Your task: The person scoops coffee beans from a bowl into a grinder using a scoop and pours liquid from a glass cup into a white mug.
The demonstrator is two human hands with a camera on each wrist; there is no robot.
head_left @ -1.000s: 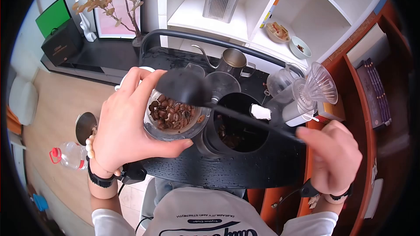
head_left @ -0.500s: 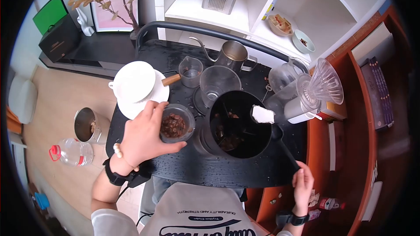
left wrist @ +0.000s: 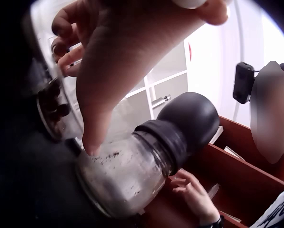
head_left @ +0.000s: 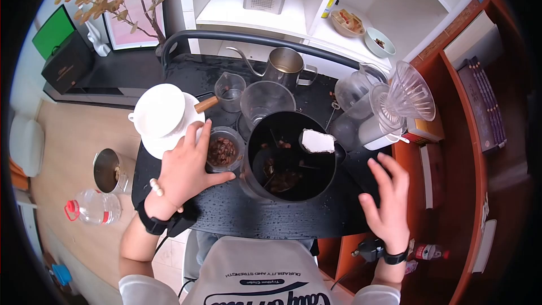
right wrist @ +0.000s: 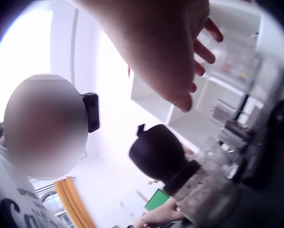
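From the head view, I saw my left hand point(head_left: 182, 172) wrapped round the small glass jar of coffee beans point(head_left: 223, 149), which stood on the black desk point(head_left: 282, 217) just left of the big black grinder cup point(head_left: 288, 155). My right hand point(head_left: 387, 197) hovered with fingers spread and holding nothing, over the desk's right edge, beside the red-brown shelf point(head_left: 451, 135). Free room lay along the near edge of the desk; the far half was crowded with a white cup on a saucer point(head_left: 161, 112), a steel kettle point(head_left: 284, 66) and a clear dripper point(head_left: 406, 99).

From the left wrist, my fingers point(left wrist: 92, 142) touched a glass jar with a black cap point(left wrist: 146, 152).

From the right wrist, my open palm point(right wrist: 166, 52) hung above the same black-capped jar point(right wrist: 180, 166), white shelving behind.
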